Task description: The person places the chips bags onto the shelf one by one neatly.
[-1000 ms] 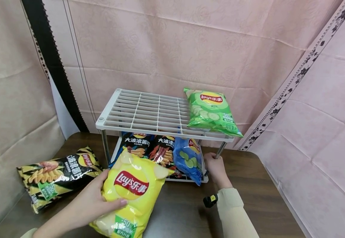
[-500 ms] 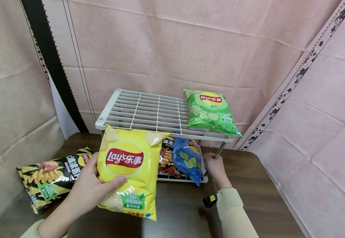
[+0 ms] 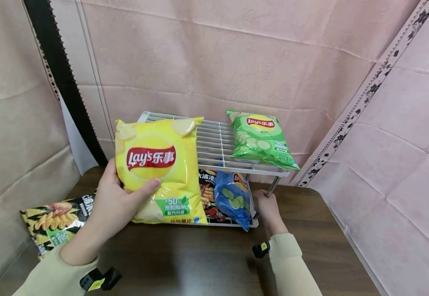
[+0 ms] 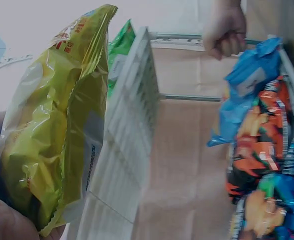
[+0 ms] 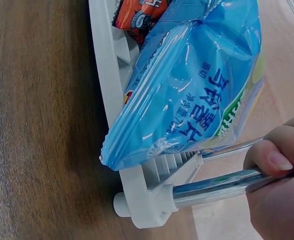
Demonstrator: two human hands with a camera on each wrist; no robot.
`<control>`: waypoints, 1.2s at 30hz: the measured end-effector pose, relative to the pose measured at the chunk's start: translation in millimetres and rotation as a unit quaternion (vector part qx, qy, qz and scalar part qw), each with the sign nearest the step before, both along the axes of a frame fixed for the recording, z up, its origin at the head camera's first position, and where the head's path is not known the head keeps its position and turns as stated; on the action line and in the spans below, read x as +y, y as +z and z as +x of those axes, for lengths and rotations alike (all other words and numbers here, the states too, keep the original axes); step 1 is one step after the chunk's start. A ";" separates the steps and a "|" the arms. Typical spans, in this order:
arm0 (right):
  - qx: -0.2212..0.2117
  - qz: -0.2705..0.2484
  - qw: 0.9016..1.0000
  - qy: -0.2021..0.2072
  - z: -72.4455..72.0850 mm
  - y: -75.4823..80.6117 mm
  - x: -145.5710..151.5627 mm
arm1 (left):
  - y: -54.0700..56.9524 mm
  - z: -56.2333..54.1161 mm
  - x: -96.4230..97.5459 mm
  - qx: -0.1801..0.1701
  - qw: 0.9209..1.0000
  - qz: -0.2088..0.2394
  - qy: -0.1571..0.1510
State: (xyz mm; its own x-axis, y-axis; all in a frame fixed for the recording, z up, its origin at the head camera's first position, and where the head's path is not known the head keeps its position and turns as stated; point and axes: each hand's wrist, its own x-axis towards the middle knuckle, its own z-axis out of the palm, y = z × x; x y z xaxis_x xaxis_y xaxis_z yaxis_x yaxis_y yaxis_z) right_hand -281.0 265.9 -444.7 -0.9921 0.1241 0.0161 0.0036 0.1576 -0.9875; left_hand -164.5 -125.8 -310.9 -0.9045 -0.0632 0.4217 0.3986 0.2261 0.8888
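My left hand [image 3: 121,201] grips a yellow bag of Lay's chips [image 3: 155,181] by its left side, thumb across the front. In the head view the bag overlaps the left part of a white two-tier rack [image 3: 214,144]. The left wrist view shows this yellow bag [image 4: 57,120] upright beside the upper shelf [image 4: 122,165]. My right hand [image 3: 267,207] holds the rack's front right metal post [image 3: 272,187], with fingers curled round the post [image 5: 217,189] in the right wrist view. A blue chip bag [image 3: 233,197] leans on the lower shelf close to that hand.
A green chip bag [image 3: 260,139] lies on the upper shelf's right end. Beside the blue bag stands a black-and-red chip bag [image 3: 208,193]. A black-and-gold chip bag [image 3: 59,218] lies on the wooden table [image 3: 207,263] at left, partly behind my left arm. Pink curtain [image 3: 214,57] hangs behind.
My left hand has raised the yellow bag from low in front of the rack to the upper shelf's height, turning it more upright. My right hand stays on the post.
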 end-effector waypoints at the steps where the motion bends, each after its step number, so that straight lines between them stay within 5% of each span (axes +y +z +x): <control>1: 0.000 -0.006 1.000 0.006 -0.1 -0.1 -0.1 | 3.2 -2.1 1.0 0.006 1.000 0.002 0.001; 6: 0.003 -0.012 1.000 0.020 0.8 -0.5 -1.7 | 16.4 -11.7 8.5 0.019 0.999 0.028 -0.014; 18: -0.003 0.049 0.998 -0.029 2.7 -0.5 -2.8 | 42.1 -40.5 26.5 0.018 0.995 0.098 -0.025; 36: 0.000 0.036 0.999 -0.026 1.7 -1.3 -2.2 | 55.4 -86.5 49.9 -0.027 0.992 0.111 -0.052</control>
State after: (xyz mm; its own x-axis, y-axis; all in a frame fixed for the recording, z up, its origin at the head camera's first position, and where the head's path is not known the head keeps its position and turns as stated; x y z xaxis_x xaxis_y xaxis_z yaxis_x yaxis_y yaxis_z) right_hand -279.3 263.7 -446.0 -0.9844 0.1742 0.0267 0.0139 0.2278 -0.9736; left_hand -251.0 -75.9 -255.5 -0.9319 -0.0549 0.3585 0.3598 -0.0175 0.9329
